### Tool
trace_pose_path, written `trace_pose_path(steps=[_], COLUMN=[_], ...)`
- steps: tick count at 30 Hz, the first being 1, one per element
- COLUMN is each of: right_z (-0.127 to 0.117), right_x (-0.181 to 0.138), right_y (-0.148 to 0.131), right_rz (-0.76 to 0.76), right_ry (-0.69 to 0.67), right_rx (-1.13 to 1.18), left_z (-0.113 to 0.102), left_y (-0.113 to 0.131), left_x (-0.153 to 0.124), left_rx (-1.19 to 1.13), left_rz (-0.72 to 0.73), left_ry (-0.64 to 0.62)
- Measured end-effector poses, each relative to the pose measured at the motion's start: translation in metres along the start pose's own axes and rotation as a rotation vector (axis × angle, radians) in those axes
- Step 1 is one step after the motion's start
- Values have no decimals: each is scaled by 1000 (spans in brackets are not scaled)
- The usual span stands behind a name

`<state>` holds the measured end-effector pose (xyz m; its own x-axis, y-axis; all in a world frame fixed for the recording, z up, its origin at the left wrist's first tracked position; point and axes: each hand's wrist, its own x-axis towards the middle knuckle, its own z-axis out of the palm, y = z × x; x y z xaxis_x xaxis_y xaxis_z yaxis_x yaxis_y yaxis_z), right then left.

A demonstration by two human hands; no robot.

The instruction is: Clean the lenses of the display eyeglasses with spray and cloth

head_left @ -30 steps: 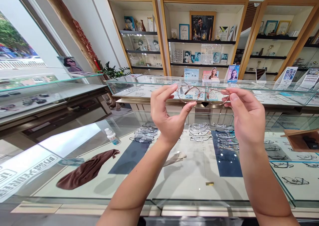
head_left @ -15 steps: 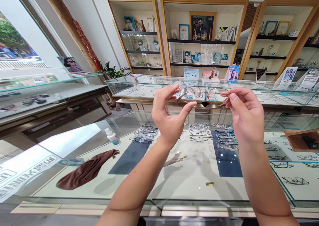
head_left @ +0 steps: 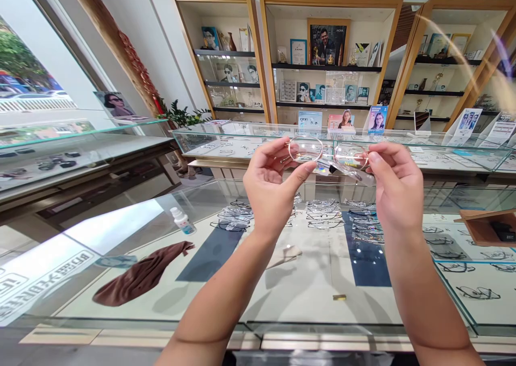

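Observation:
I hold a pair of thin metal-rimmed eyeglasses (head_left: 291, 152) up above the glass counter, with both lenses side by side. My left hand (head_left: 268, 194) is closed at the left end, its fingers behind the rim and its thumb along the lower edge of the left lens. My right hand (head_left: 399, 188) pinches the right end between thumb and fingers. Yellow lettering shows on the right lens, and pale, shiny parts of the frame stretch below the lenses. The exact fold of the temples is hard to make out.
Beneath my arms, the glass display counter (head_left: 306, 301) carries a brown cloth (head_left: 141, 277), a white spray bottle (head_left: 183, 221) and a small gold piece (head_left: 339, 298). Rows of eyeglasses (head_left: 322, 215) lie farther back. A wooden box (head_left: 479, 227) is at right; another glass case (head_left: 226, 140) stands beyond.
The eyeglasses have turned in my hands: lettering on the right lens and pale parts below the lenses now show. Both hands have shifted slightly left and kept their hold.

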<state>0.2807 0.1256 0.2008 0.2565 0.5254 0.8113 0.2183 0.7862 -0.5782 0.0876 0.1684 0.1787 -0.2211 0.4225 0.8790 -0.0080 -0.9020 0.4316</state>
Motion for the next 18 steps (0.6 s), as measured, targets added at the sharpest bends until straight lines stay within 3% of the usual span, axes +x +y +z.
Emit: trace_pose_path(steps=[5,14,18], right_z=[3,0,-5], right_x=[-1,0,5], right_y=[-3,0,7], right_rz=[47,32,32], right_ry=[-13,-22,-95], right_rx=[42,25,62], left_z=[0,1,-5], left_y=[-3,-10,-18], left_x=[0,2,5], left_rx=[-36,0,-79], left_rz=[-15,53,-67], left_ry=[28,-38,-68])
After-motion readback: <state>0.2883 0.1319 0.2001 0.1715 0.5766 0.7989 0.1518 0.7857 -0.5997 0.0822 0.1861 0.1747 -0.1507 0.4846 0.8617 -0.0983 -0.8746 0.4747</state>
